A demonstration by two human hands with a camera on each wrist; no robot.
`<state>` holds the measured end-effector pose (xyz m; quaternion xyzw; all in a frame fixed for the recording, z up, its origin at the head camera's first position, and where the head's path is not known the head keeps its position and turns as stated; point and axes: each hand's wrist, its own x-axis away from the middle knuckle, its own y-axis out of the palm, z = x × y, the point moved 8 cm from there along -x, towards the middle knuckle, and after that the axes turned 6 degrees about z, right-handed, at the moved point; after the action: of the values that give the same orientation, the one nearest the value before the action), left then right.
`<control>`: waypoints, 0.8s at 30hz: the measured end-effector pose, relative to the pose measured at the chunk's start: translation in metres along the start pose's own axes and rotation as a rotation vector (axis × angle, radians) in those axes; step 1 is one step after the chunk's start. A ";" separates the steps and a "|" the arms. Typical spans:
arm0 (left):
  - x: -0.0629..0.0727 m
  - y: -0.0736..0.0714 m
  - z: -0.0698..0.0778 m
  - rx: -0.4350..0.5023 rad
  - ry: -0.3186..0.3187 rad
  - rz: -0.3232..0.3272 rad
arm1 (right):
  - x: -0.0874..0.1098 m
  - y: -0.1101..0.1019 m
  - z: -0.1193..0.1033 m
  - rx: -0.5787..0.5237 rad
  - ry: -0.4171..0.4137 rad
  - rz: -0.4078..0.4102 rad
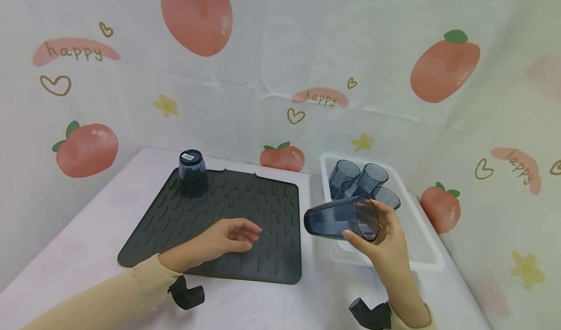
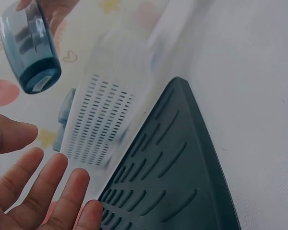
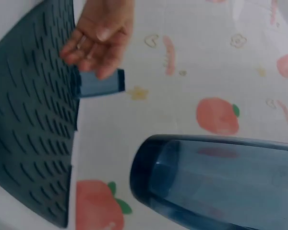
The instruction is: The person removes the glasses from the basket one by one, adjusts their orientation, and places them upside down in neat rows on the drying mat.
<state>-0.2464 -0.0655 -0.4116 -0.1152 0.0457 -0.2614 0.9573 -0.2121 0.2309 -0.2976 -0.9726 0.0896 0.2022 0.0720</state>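
A blue-tinted drinking glass (image 1: 335,218) lies nearly level in my right hand (image 1: 390,242), its base pointing left. My thumb and fingers grip it by the rim, in front of the white basket (image 1: 427,252). Over the dark drying mat (image 1: 271,252) hovers my left hand (image 1: 228,237), fingers loosely bent and holding nothing. In the left wrist view its fingers (image 2: 55,187) are spread apart. Another glass (image 1: 193,174) stands upside down at the mat's far left corner, a white label on its base.
Several more blue glasses (image 1: 372,175) lean together in the far part of the basket, right of the mat. Behind the table (image 1: 79,257) hangs a printed cloth (image 1: 263,38). A black wrist mount (image 1: 186,293) sits on the left sleeve.
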 end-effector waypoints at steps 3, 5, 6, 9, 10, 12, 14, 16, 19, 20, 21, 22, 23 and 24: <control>0.000 0.002 0.003 0.006 0.001 0.000 | 0.005 0.011 0.002 -0.035 -0.004 -0.022; 0.000 0.004 0.005 0.014 0.002 0.000 | 0.008 0.019 0.004 -0.055 0.004 -0.033; 0.000 0.005 0.007 0.024 0.003 -0.002 | 0.009 0.022 0.005 -0.063 0.010 -0.039; 0.000 0.008 0.011 0.054 0.005 -0.004 | 0.014 0.031 0.009 -0.081 0.020 -0.049; -0.001 0.010 0.013 0.065 0.009 -0.005 | 0.015 0.033 0.010 -0.082 0.024 -0.049; -0.001 0.012 0.017 0.086 0.020 -0.005 | 0.017 0.038 0.012 -0.086 0.027 -0.051; -0.003 0.014 0.021 0.104 0.033 0.000 | 0.019 0.043 0.014 -0.103 0.032 -0.054; -0.004 0.015 0.024 0.123 0.045 0.006 | 0.021 0.048 0.014 -0.136 0.032 -0.061; -0.005 0.018 0.028 0.159 0.059 0.016 | 0.025 0.054 0.015 -0.197 0.030 -0.084; -0.006 0.019 0.029 0.177 0.064 0.019 | 0.026 0.056 0.015 -0.219 0.029 -0.093; -0.006 0.020 0.030 0.193 0.070 0.021 | 0.027 0.058 0.015 -0.238 0.027 -0.101; -0.006 0.021 0.032 0.215 0.078 0.018 | 0.028 0.060 0.016 -0.255 0.025 -0.107; -0.007 0.022 0.033 0.237 0.082 0.015 | 0.029 0.062 0.016 -0.271 0.022 -0.112; -0.007 0.024 0.034 0.261 0.085 0.011 | 0.030 0.063 0.016 -0.288 0.020 -0.115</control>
<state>-0.2360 -0.0355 -0.3845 0.0218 0.0526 -0.2645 0.9627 -0.2036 0.1678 -0.3309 -0.9784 0.0044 0.1987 -0.0574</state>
